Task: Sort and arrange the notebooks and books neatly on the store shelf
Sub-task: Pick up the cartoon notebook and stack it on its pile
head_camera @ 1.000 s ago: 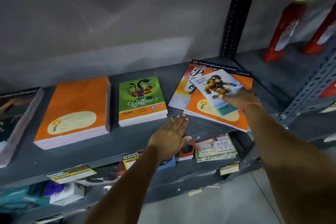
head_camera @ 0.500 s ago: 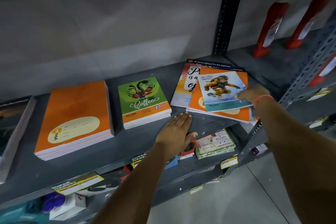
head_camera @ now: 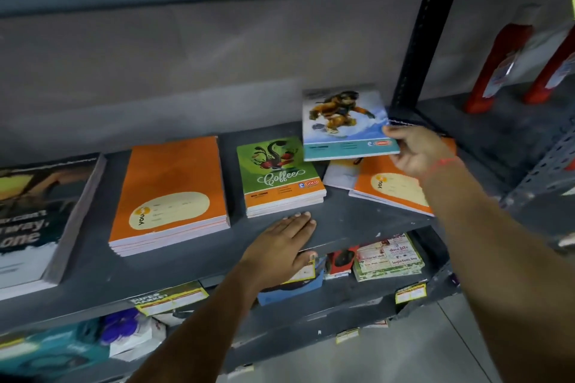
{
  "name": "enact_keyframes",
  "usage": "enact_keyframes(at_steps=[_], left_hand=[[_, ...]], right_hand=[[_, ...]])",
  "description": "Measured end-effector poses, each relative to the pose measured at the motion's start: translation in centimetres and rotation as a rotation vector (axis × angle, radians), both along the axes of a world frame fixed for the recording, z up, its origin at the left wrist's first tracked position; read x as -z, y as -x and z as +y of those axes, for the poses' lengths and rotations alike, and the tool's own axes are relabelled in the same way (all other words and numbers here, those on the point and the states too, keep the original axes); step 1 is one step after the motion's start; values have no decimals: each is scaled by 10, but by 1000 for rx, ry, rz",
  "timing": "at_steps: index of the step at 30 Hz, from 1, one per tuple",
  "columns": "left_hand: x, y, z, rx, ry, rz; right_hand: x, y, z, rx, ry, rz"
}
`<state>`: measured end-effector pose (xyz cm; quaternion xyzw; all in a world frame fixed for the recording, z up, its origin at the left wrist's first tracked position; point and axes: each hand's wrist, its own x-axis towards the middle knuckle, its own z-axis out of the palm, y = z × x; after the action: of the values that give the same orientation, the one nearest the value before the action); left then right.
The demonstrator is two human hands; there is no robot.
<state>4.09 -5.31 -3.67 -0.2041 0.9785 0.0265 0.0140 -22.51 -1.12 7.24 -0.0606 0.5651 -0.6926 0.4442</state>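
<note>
My right hand [head_camera: 418,151] grips the right edge of a small notebook [head_camera: 345,123] with a cartoon monkey on its cover, held lifted above the grey shelf [head_camera: 351,221]. Below it lie an orange notebook [head_camera: 390,186] and a pale one [head_camera: 337,176], askew. A green "Coffee" notebook stack [head_camera: 281,177] sits to the left of them, then an orange notebook stack [head_camera: 171,196], then a large dark book stack [head_camera: 34,221] at the far left. My left hand [head_camera: 280,250] lies flat, palm down, on the shelf's front edge, fingers together, holding nothing.
A black upright post [head_camera: 420,50] stands right behind the lifted notebook. Red bottles [head_camera: 497,68] stand on the neighbouring shelf at right. The lower shelf holds a stack of green-and-white booklets [head_camera: 389,256], small boxes and price tags [head_camera: 169,297].
My right hand has lifted the monkey notebook off the orange one and carried it up and left, toward the green stack. The left hand stays flat on the shelf edge.
</note>
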Motion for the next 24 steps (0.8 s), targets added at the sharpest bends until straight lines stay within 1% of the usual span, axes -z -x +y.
enact_keyframes(at_steps=[3,6,8,12,14,16,18,19,21,24], left_hand=[[1,-8,-1,-10,6,16],[-3,-5,0,-43,80,74],[2,-5,-2,-24,22,39],[2,-4,-3,-62,56,27],[7,-6,-4,-32,42,44],[9,-5,-3,-49,2,35],[7,-5,-3,-57,19,33],[4,-5,-3,-67,-15,30],[3,-7,-3,-58,5,34],[6,-6,-4,-35,-21,-53]], right_hand=[[10,-37,-31,-88,-14,18],[24,-62,-53,-145,-72,99],[34,-72,-63,-160,-104,117],[47,-86,-71,-206,-165,144],[54,-88,-75,-193,-205,192],[60,-89,-79,-160,-263,270],[63,-88,-82,-118,-321,365],[63,-90,-82,-109,-349,429],[64,-92,-83,-108,-403,570],[68,-95,-81,-121,-458,730]])
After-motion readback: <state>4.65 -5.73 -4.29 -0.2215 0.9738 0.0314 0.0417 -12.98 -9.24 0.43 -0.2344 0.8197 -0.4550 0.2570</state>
